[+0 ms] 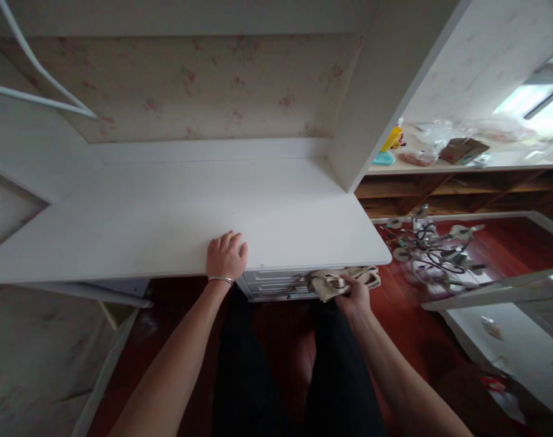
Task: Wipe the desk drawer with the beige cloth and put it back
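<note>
Your left hand (226, 256) lies flat, fingers spread, on the white wooden bench's (167, 218) front edge; your right hand (356, 294) grips a crumpled beige cloth (335, 280) under its lower-right corner.

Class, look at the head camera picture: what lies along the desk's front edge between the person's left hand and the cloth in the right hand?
In the head view, only bare white desk edge lies between the left hand and the cloth; grey drawers show just beneath it.
</note>
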A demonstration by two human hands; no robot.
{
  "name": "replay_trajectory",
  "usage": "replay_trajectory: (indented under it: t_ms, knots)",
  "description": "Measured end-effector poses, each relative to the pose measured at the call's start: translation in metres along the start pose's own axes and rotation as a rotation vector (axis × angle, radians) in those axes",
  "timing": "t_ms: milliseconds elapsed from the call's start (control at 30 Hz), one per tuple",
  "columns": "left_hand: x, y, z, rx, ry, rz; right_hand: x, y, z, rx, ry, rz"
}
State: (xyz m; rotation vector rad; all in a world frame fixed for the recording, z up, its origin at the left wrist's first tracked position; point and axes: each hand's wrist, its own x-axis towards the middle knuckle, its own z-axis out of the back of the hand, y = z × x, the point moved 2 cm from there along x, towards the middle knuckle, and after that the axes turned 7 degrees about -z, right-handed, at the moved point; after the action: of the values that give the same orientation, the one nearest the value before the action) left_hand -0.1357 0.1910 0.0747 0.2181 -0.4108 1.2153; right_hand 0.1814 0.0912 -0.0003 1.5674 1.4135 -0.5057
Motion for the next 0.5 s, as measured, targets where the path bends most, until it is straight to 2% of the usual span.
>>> replay_trajectory:
  t_ms: [100,200,367,500]
  knots:
    - [-0.001,0.0,0.001,-0.004,0.002,0.017,-0.027,0.002,-0.015,-0.02,0.053,-0.019]
    - [-0.001,-0.001,0.001,-0.011,-0.002,0.027,-0.056,-0.017,-0.033,-0.05,0.09,-0.077]
    - [-0.002,0.0,0.002,-0.009,0.007,0.032,-0.095,-0.09,-0.062,-0.088,0.288,-0.238]
    - [-0.002,0.001,0.004,-0.012,0.014,0.036,-0.105,-0.153,-0.079,-0.141,0.375,-0.378]
